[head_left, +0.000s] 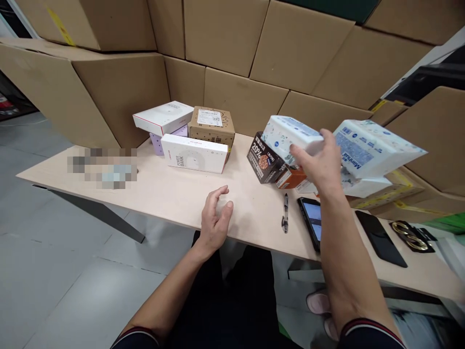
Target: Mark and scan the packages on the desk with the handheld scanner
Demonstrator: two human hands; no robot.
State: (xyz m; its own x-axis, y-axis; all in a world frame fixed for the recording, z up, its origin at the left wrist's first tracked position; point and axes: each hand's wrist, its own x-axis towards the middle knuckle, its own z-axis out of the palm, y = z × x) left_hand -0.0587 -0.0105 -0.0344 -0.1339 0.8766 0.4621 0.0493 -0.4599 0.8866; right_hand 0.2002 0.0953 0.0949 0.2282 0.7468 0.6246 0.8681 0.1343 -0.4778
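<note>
My right hand (pixel 321 162) is wrapped around a white and pale-blue tissue pack (pixel 290 130), thumb on its near side and fingers at its right end. That pack sits on or just above a dark box marked 20% (pixel 263 157) and an orange box (pixel 289 177). Just right of my hand, a second tissue pack (pixel 370 148) lies on another white pack (pixel 372 187). Over the table's front edge, my left hand (pixel 215 218) is held with its fingers loosely bent and apart, nothing in it. Nearby lies a clear pen (pixel 285 213).
On the left stand a power bank box (pixel 196 156), another white box (pixel 165 116) on a lilac box (pixel 157 144), and a brown carton (pixel 212 127). A phone (pixel 311 218), a black slab (pixel 380 238) and gold rings (pixel 410 236) lie right. Cardboard (pixel 232 34) walls the back.
</note>
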